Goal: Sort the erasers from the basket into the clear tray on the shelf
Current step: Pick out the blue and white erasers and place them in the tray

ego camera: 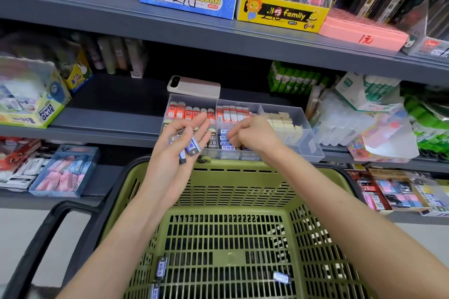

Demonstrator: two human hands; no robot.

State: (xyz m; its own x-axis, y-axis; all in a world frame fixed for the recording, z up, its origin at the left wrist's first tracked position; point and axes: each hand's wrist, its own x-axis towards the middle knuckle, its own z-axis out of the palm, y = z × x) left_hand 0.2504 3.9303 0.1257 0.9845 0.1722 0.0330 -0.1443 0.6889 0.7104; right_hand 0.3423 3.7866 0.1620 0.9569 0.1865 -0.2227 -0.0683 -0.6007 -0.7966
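One head-worn wide-angle view looks forward and down, close over the left hand (pixel 178 145) and right hand (pixel 254 137), with the basket (pixel 233 201) beneath them and the shelf (pixel 104 119) beyond.

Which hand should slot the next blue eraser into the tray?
Right. The right hand hovers over the blue-eraser compartment of the clear tray; the left hand lies palm-up, carrying loose blue erasers.

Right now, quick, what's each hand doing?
Left hand: open, palm up, small blue-wrapped rectangular erasers lying on it.
Right hand: fingers curled over the clear plastic tray; blurred, cannot tell if it holds anything.
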